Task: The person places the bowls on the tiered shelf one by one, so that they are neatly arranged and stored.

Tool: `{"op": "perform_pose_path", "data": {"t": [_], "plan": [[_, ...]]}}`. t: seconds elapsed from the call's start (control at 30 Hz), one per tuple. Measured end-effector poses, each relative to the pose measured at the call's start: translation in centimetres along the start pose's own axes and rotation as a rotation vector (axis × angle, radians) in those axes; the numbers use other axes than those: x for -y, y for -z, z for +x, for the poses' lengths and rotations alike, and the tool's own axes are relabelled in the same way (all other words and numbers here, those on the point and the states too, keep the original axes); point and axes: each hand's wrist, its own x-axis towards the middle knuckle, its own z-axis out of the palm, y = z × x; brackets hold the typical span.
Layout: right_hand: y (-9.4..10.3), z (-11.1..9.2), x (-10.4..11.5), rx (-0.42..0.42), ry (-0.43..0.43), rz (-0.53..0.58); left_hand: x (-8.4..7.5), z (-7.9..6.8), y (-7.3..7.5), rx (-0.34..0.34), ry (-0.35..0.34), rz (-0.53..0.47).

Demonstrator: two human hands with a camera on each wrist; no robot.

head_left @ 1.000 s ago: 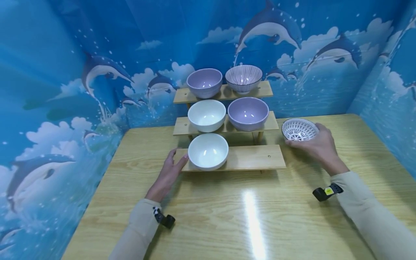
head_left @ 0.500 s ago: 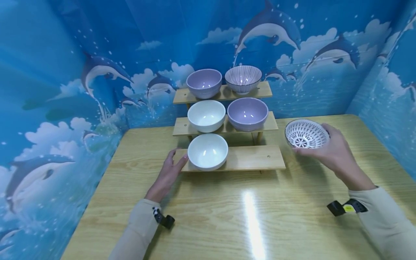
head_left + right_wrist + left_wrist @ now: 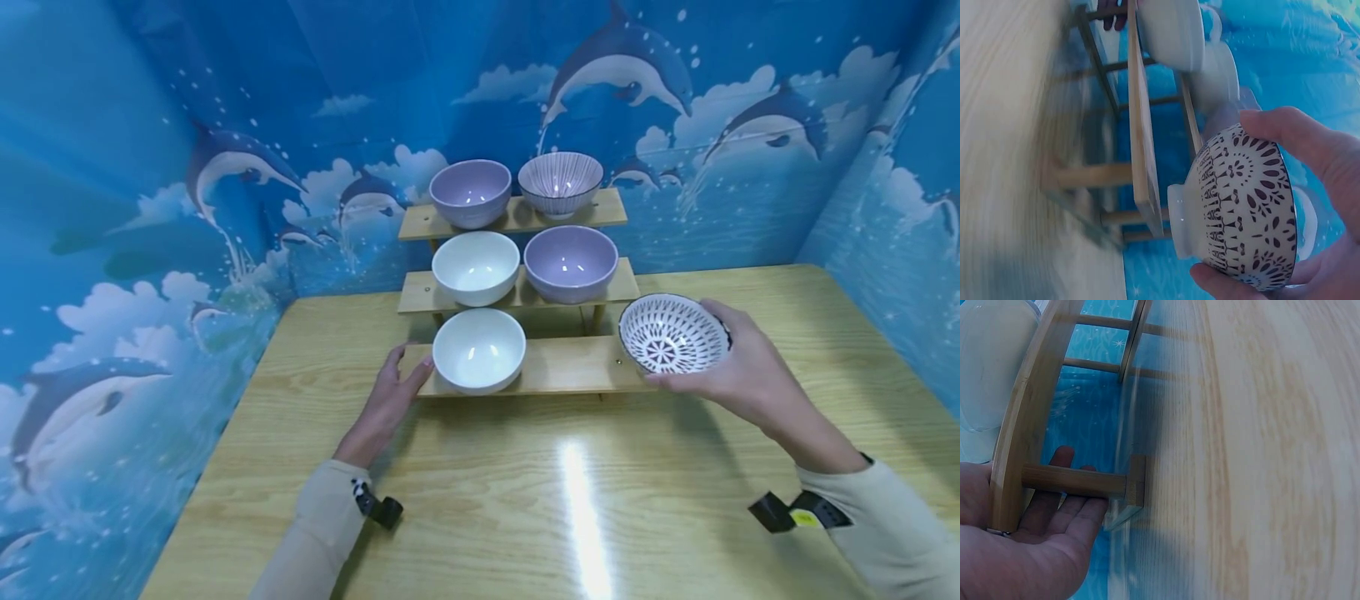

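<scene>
My right hand (image 3: pixel 750 367) holds a white bowl with a dark pattern (image 3: pixel 672 335) by its side. The bowl is over the right end of the lowest step of a three-tier wooden display stand (image 3: pixel 577 364). Seen from the right wrist, thumb and fingers span the patterned bowl (image 3: pixel 1241 212), whose foot faces the step's edge. My left hand (image 3: pixel 386 400) grips the left end of that lowest step. In the left wrist view its fingers (image 3: pixel 1079 519) reach beneath the board, by a round wooden leg (image 3: pixel 1079 479). Close to the left thumb, a white bowl (image 3: pixel 480 352) sits on the same step.
The middle step bears another white bowl (image 3: pixel 476 268) and a purple bowl (image 3: pixel 572 264). On the top step stand a purple bowl (image 3: pixel 471 194) and a striped bowl (image 3: pixel 560 185). A wooden table (image 3: pixel 480 500) lies below; a blue dolphin backdrop (image 3: pixel 337 83) encloses the back and sides.
The right hand first draws the patterned bowl slightly right and nearer, then carries it left over the lowest step's right end. My left hand stays put on the stand.
</scene>
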Motion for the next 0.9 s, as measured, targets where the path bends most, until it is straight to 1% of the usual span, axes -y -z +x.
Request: {"op": "perform_pose_path", "data": {"t": [0.13,0.4,0.63,0.77,0.9], "plan": [[-0.9,-0.1,0.7,0.035,0.024,-0.003,0.0,0.0,0.0,-0.003,0.009,0.004],[-2.6,0.2,2.4,0.079,0.028,-0.019,0.0,0.1,0.0,0.004,0.003,0.004],[-3.9,0.4,3.3,0.079,0.080,-0.010,0.0,0.1,0.0,0.001,0.011,0.004],[-4.7,0.6,3.7,0.082,0.115,0.018,0.0,0.1,0.0,0.003,0.001,0.003],[-5.4,0.8,4.2,0.094,0.131,0.040,0.0,0.0,0.1,0.008,-0.016,0.003]]}}
